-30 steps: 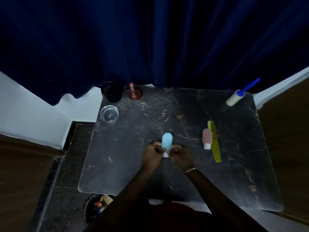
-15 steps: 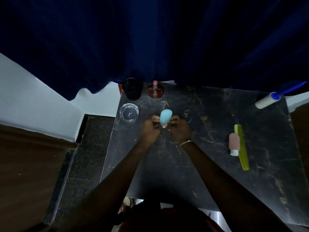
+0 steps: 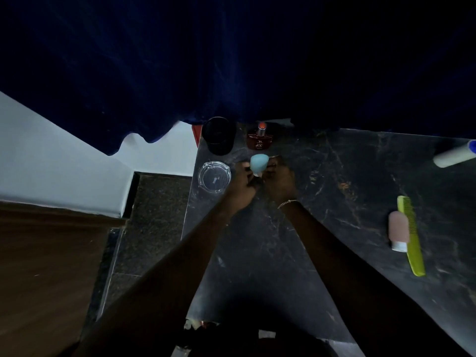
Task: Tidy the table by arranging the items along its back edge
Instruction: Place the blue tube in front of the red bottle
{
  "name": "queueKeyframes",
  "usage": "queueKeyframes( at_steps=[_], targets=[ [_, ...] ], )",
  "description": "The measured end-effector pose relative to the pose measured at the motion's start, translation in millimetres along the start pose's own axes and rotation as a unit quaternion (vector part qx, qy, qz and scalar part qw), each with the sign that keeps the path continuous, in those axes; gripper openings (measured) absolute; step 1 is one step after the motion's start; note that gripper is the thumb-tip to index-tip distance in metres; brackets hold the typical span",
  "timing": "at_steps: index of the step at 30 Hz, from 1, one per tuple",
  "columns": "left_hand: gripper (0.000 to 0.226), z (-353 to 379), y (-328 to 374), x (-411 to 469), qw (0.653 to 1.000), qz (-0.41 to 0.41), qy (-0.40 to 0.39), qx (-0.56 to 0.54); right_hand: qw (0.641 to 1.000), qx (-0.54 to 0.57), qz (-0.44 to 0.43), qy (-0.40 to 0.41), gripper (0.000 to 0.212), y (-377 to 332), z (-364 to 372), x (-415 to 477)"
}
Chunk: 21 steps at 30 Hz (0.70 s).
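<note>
Head view: light-blue bottle [image 3: 258, 162], cap down, pinched at its lower end by left hand [image 3: 242, 182] and right hand [image 3: 279, 180], over the table [image 3: 334, 202] near its back-left corner. Glass ashtray [image 3: 214, 176] just left; black cup [image 3: 219, 135] and perfume bottle [image 3: 259, 137] behind. Pink bottle [image 3: 398, 229] beside green comb [image 3: 410, 235], well right.

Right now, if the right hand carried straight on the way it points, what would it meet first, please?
Probably the red perfume bottle at the back edge, just beyond the blue bottle the right hand holds; the gap between them is hard to judge.
</note>
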<state>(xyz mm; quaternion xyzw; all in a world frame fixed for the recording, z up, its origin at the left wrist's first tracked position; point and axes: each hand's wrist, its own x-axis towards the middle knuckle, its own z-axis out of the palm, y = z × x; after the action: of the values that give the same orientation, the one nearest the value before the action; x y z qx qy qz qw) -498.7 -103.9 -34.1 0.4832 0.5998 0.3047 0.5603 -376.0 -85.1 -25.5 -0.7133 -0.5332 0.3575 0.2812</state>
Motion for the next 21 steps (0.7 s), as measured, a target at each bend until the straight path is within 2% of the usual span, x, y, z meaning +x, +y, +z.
queueKeyframes(
  at_steps=[11, 15, 19, 21],
  targets=[
    [0.068, -7.3, -14.3, 12.0, 0.997, -0.063, -0.048, 0.0, 0.999, -0.04, 0.003, -0.016, 0.034, 14.5, 14.2, 8.4],
    [0.072, -6.5, -16.2, 10.2, 0.998, -0.052, -0.035, 0.013, 0.999, -0.049, 0.003, -0.018, 0.046, 16.3, 14.4, 5.3],
    [0.074, -4.8, -15.6, 8.3, 0.999, -0.046, -0.021, 0.007, 0.999, -0.025, 0.007, -0.025, 0.041, 13.6, 11.9, 4.4],
    [0.072, -3.9, -14.7, 5.9, 0.999, -0.044, -0.021, -0.002, 0.999, -0.014, 0.002, -0.049, 0.045, 13.5, 8.4, 3.3]
  ],
)
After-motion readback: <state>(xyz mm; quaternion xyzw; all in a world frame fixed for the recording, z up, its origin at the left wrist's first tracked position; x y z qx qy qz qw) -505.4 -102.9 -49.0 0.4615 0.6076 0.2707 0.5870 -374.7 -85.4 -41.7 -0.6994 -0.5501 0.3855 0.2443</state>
